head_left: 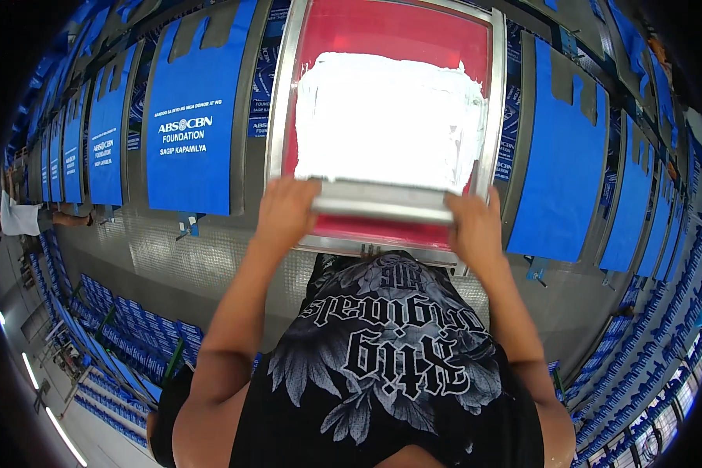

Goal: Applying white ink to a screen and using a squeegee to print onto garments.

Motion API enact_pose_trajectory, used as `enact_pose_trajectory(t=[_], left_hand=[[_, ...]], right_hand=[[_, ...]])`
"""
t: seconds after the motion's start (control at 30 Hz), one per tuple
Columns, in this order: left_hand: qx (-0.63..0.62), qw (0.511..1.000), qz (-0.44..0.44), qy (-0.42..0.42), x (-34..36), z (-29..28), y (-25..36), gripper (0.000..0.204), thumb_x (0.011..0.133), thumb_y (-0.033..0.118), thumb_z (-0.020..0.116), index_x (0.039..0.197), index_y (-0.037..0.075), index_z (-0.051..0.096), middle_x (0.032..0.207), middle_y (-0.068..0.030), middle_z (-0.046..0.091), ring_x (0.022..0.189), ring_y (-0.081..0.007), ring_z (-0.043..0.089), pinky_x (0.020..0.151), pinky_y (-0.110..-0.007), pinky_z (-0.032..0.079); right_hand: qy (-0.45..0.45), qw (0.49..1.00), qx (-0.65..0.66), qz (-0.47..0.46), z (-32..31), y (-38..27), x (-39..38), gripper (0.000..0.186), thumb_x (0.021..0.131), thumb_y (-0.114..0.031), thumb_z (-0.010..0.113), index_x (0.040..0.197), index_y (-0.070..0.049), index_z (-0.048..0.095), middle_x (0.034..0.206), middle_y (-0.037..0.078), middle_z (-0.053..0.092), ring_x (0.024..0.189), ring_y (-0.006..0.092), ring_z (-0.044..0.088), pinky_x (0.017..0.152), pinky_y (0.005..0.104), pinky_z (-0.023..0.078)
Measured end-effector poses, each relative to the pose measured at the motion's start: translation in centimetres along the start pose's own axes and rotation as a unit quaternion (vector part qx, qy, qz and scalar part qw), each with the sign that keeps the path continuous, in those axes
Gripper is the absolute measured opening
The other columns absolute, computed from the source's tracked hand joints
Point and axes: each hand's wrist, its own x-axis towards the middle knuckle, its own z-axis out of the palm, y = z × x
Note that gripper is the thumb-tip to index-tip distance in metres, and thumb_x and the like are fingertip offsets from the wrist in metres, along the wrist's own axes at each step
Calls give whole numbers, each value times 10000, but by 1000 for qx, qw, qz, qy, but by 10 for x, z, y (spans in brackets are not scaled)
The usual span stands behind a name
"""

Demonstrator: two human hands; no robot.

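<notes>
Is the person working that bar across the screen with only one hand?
No, the left hand and the right hand each grip an end of the bar.

A long grey metal bench (pixel 210 257) runs from the upper left of the frame to the right side. Blue bags lie flat on it in a row, one (pixel 191 117) at the left of centre and one (pixel 558 156) at the right. Between them, at the top centre, a metal-framed printing screen (pixel 390 117) with white ink lies on the bench.
</notes>
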Motion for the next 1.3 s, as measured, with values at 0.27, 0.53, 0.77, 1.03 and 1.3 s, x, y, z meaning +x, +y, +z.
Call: enact_pose_trajectory(t=[0.27, 0.53, 0.77, 1.03, 1.3], left_hand=[[10, 998, -54, 8, 107, 9, -29, 330, 605, 76, 682, 934, 86, 670, 848, -133, 648, 827, -324, 606, 735, -404, 490], [20, 990, -75, -116, 89, -27, -11, 308, 689, 202, 709, 993, 156, 680, 896, -132, 650, 862, -304, 622, 783, -407, 485], [0, 996, -75, -51, 82, -5, -3, 352, 623, 60, 658, 969, 125, 673, 821, -133, 644, 832, -328, 597, 762, -427, 478], [36, 996, -60, -57, 117, -30, -26, 309, 716, 328, 718, 956, 137, 686, 815, -123, 658, 770, -310, 636, 706, -402, 500], [10, 996, -69, -47, 80, -1, -11, 358, 625, 82, 682, 979, 131, 679, 846, -131, 656, 810, -330, 612, 740, -414, 498]], right_hand=[[-9, 993, -110, 34, 11, 45, 92, 349, 667, -28, 570, 975, -166, 657, 769, 79, 654, 790, 258, 626, 1006, 542, 293], [-118, 987, -98, 56, -25, 28, 77, 409, 640, -36, 584, 1027, -145, 658, 795, 131, 658, 859, 272, 631, 1025, 515, 279], [-89, 988, -92, 85, 5, 33, 64, 468, 594, -3, 618, 1042, -133, 650, 879, 95, 661, 868, 267, 607, 1066, 542, 226], [-118, 986, -96, 64, -34, 31, 109, 420, 627, -22, 570, 1025, -120, 658, 830, 161, 662, 856, 271, 640, 1031, 532, 266], [-41, 993, -94, 58, 13, 36, 64, 360, 683, -29, 553, 999, -164, 660, 856, 92, 674, 843, 251, 632, 1063, 549, 222]])
